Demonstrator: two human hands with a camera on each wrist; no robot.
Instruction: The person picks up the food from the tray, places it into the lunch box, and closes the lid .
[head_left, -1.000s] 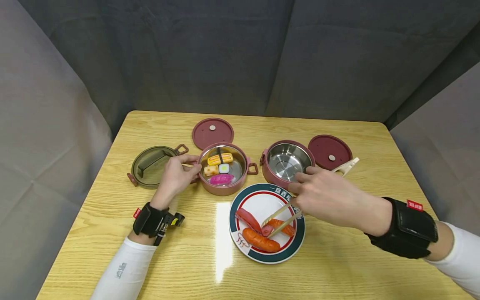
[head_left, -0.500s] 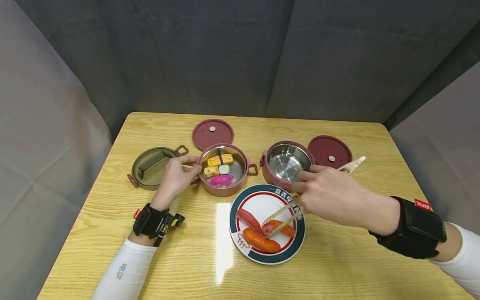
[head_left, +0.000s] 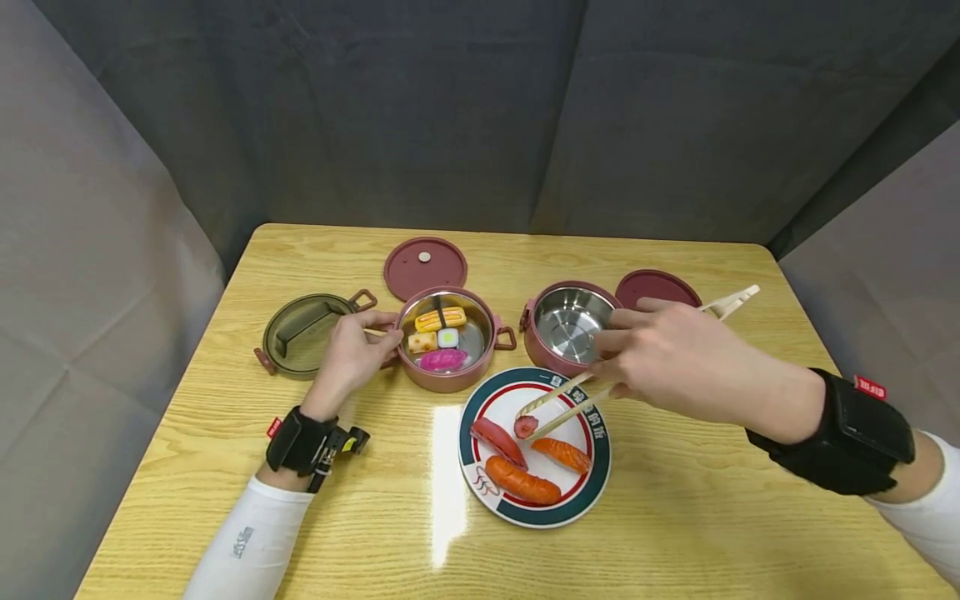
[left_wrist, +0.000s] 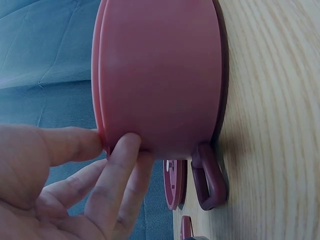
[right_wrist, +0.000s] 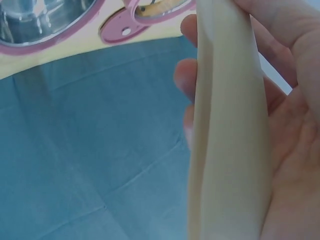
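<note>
My right hand grips cream tongs, seen close up as the cream tongs in the right wrist view. Their tips pinch a small red food piece just above the round plate. On that plate lie a red sushi piece, an orange sausage and a salmon piece. My left hand holds the side of the pink pot that contains several food pieces. In the left wrist view its fingers touch the pot's wall. An empty pink pot stands behind the plate.
Two dark red lids lie behind the pots. An olive lid with handles rests left of my left hand. The wooden table is ringed by grey curtains on three sides.
My right hand has lifted the tongs up and back, taking the small red piece off the plate's food pile. The left hand has stayed on the pot.
</note>
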